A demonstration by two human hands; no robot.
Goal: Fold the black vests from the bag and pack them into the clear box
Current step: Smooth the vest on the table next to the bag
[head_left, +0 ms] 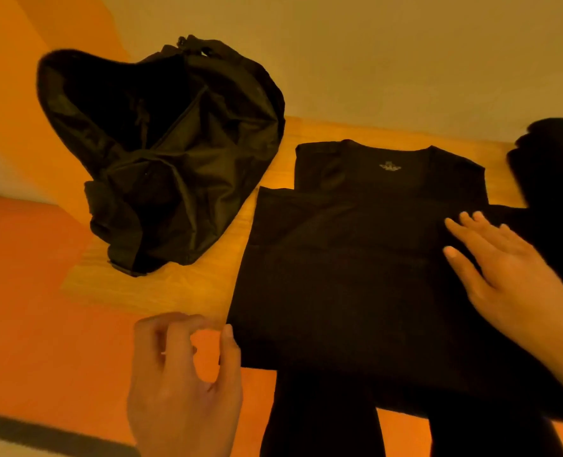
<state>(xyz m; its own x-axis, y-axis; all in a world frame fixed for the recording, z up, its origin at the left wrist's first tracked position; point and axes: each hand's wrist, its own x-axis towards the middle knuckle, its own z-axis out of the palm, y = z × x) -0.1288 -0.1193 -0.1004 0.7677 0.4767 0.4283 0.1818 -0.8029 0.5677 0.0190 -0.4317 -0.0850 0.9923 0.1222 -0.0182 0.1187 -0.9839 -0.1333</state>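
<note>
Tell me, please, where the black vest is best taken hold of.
Probably its near left hem corner, pinched from the left: the black vest lies flat, that corner free beside the left hand, the right hand pressing the other side.

A wooden table (181,291) meets a pale wall (405,61), orange floor (26,291) beside.

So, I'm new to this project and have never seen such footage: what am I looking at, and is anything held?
No machine here: a person works with bare hands, and the one picture comes from a camera on their head, looking down. On the wooden table lie a crumpled black bag and a black vest laid flat. The right hand rests flat on the vest. The left hand, fingers loosely curled, is by its near corner, holding nothing. More dark cloth shows at the right edge.
</note>
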